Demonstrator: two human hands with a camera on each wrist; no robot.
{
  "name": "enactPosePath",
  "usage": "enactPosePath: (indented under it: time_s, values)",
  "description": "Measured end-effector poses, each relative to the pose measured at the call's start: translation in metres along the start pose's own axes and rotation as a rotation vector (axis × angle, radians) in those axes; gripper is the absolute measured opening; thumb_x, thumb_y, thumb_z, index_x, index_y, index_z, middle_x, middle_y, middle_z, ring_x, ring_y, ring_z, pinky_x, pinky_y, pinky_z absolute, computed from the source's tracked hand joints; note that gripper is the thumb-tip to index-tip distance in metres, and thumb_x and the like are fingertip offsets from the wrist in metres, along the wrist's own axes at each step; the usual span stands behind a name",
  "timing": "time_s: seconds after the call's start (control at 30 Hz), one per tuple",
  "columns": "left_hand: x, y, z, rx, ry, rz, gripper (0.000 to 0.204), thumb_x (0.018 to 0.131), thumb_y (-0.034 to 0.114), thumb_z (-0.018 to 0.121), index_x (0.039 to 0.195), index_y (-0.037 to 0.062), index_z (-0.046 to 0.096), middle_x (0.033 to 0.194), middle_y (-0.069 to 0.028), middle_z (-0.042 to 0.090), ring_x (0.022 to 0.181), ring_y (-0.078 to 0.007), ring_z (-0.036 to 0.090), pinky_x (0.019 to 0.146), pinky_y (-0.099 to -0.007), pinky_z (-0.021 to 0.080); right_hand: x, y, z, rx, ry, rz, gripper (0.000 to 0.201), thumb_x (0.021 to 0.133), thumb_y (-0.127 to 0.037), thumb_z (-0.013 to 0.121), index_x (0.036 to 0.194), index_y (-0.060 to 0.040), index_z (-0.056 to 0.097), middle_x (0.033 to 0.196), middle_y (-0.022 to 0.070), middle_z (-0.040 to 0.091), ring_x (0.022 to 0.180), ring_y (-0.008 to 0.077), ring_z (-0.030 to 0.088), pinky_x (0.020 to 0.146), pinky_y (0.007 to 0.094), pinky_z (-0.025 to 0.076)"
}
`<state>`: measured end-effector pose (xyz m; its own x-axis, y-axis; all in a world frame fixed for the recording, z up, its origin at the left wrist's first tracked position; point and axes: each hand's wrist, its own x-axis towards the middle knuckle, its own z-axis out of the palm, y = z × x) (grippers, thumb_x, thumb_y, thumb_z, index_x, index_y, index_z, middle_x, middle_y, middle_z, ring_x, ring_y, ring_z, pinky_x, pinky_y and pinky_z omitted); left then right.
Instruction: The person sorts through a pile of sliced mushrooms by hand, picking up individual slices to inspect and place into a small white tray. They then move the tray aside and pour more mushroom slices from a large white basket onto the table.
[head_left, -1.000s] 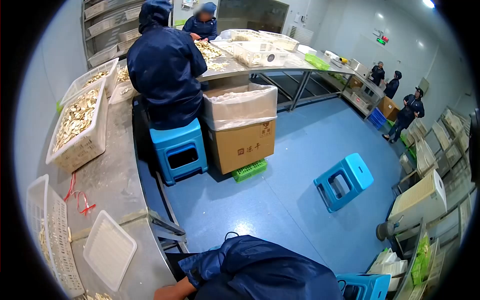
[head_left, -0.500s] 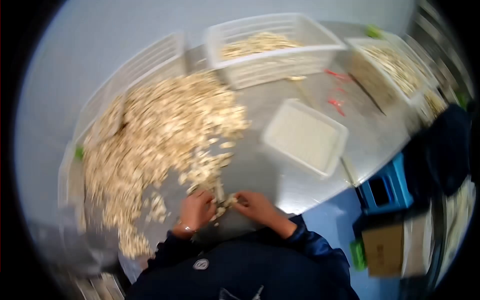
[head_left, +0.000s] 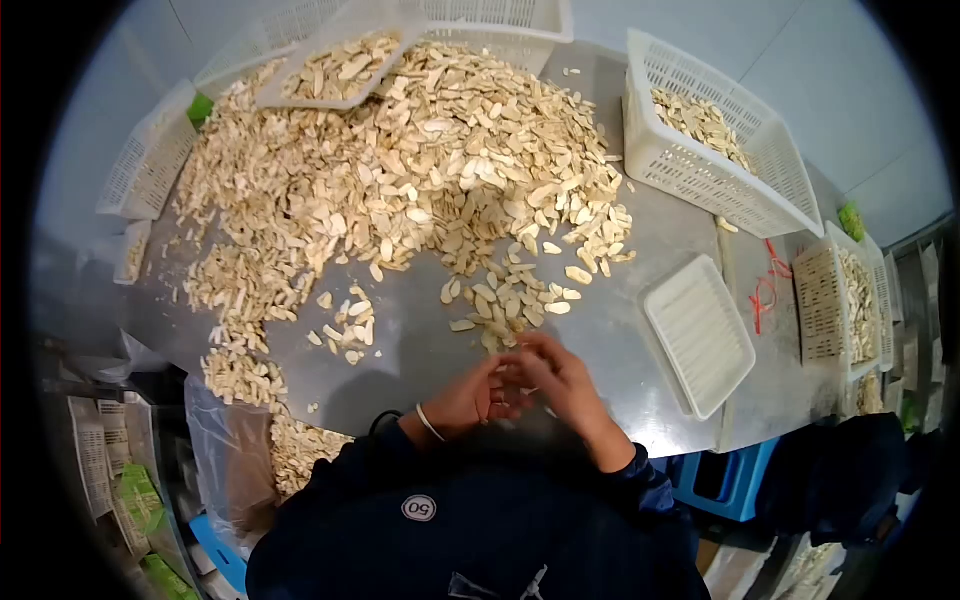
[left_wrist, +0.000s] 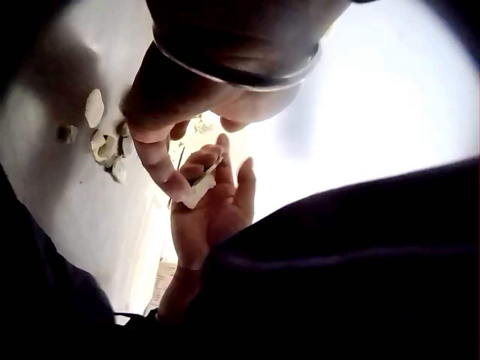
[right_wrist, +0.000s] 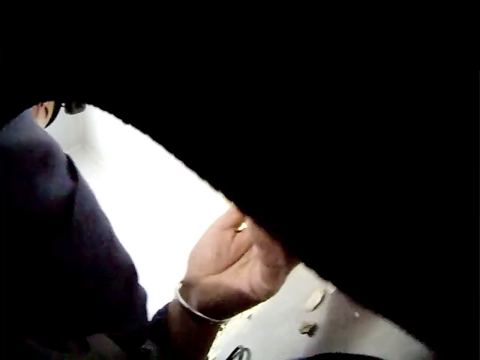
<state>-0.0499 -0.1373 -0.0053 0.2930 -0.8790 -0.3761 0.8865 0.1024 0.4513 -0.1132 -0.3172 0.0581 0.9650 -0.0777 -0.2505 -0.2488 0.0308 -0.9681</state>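
- Left hand [head_left: 468, 398] and right hand [head_left: 560, 385] meet at the near edge of the steel table [head_left: 620, 340], fingertips touching.
- Left thumb and finger pinch a pale slice [left_wrist: 199, 189], held against the right hand's fingers; right hand's own grip: cannot tell.
- Big pile of slices [head_left: 400, 170] lies just beyond the hands.
- Empty white tray [head_left: 698, 335] sits right of the hands; white basket [head_left: 715, 140] stands behind it.

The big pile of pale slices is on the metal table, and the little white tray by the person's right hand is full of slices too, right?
Not quite. The pile of pale slices is on the metal table, but the little white tray by the right hand holds none. The head view shows it.
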Motion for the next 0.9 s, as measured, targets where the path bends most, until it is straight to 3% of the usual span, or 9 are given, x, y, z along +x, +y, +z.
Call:
enactPosePath:
  time_s: [0.07,0.17,0.23,0.3,0.4,0.5,0.63,0.77,0.9]
  values:
    - [0.005,0.006,0.005,-0.077,-0.052,-0.008,0.052,0.109,0.052,0.036,0.139,0.0117,0.052,0.127,-0.0085,0.066,0.11,-0.0239,0.068,0.088,-0.0352,0.056,-0.008,-0.039,0.008,-0.144,-0.082,-0.154,0.028,0.103,-0.017,0.058,0.124,0.001,0.062,0.102,0.012,0.07,0.097,0.0202,0.069,0.086,0.0303,0.053]
    - [0.021,0.006,-0.004,-0.104,-0.054,-0.11,0.04,0.107,0.044,0.046,0.13,0.0123,0.058,0.116,-0.0059,0.069,0.095,-0.0185,0.068,0.077,-0.0312,0.054,0.03,-0.008,-0.035,-0.564,0.185,-0.325,0.023,0.101,-0.015,0.059,0.116,0.0006,0.066,0.101,0.0169,0.07,0.094,0.0269,0.07,0.082,0.0336,0.054]
    - [0.034,-0.001,-0.016,-0.066,-0.103,-0.151,0.033,0.107,0.038,0.051,0.123,0.0119,0.061,0.11,-0.0044,0.069,0.087,-0.0151,0.067,0.071,-0.029,0.052,0.059,-0.006,-0.061,-0.693,0.439,-0.214,0.019,0.096,-0.012,0.062,0.109,-0.0002,0.069,0.099,0.0198,0.069,0.088,0.0334,0.068,0.078,0.0387,0.054]
    - [0.038,0.006,-0.004,-0.083,-0.098,-0.092,0.022,0.104,0.029,0.056,0.115,0.0109,0.062,0.105,-0.0025,0.067,0.081,-0.0105,0.062,0.066,-0.0258,0.047,0.089,0.025,-0.098,-0.892,0.518,-0.358,0.016,0.094,-0.01,0.064,0.106,-0.0001,0.069,0.095,0.0177,0.069,0.077,0.0281,0.068,0.069,0.0364,0.053]
    - [0.046,0.014,0.006,-0.023,-0.105,-0.048,0.02,0.103,0.026,0.058,0.114,0.0102,0.062,0.103,-0.0017,0.066,0.082,-0.0096,0.061,0.065,-0.0236,0.046,0.105,0.027,-0.112,-1.009,0.522,-0.341,0.018,0.093,-0.012,0.067,0.108,-0.0012,0.069,0.088,0.0154,0.068,0.079,0.0279,0.069,0.07,0.0365,0.053]
    - [0.047,0.023,0.011,-0.055,-0.089,-0.081,0.019,0.102,0.023,0.059,0.115,0.0098,0.061,0.1,-0.0016,0.063,0.081,-0.009,0.059,0.063,-0.0221,0.044,0.098,0.021,-0.098,-1.035,0.309,-0.237,0.02,0.091,-0.012,0.068,0.109,-0.0025,0.07,0.088,0.0145,0.067,0.079,0.0269,0.069,0.07,0.0361,0.054]
    - [0.046,0.024,-0.003,-0.12,-0.196,-0.076,0.017,0.102,0.021,0.057,0.114,0.0088,0.06,0.094,-0.0019,0.059,0.075,-0.0092,0.053,0.06,-0.0217,0.041,0.091,0.01,-0.093,-0.683,0.062,-0.132,0.017,0.089,-0.015,0.07,0.101,-0.0036,0.071,0.085,0.0166,0.066,0.074,0.0336,0.066,0.067,0.041,0.052]
    - [0.044,0.029,-0.002,-0.112,-0.187,-0.081,0.016,0.101,0.02,0.056,0.112,0.0075,0.058,0.087,-0.0015,0.055,0.07,-0.0095,0.048,0.058,-0.022,0.038,0.12,0.016,-0.113,-1.154,0.595,-0.063,0.018,0.087,-0.022,0.072,0.096,-0.0059,0.069,0.085,0.0153,0.069,0.077,0.0348,0.068,0.067,0.0441,0.052]
    - [0.044,0.032,-0.003,-0.058,-0.19,-0.026,0.016,0.102,0.02,0.055,0.112,0.0076,0.057,0.085,-0.0016,0.055,0.069,-0.0091,0.049,0.059,-0.0225,0.038,0.118,0.021,-0.112,-1.116,0.494,-0.038,0.02,0.085,-0.022,0.074,0.095,-0.0058,0.066,0.087,0.0148,0.069,0.079,0.0355,0.067,0.067,0.0445,0.052]
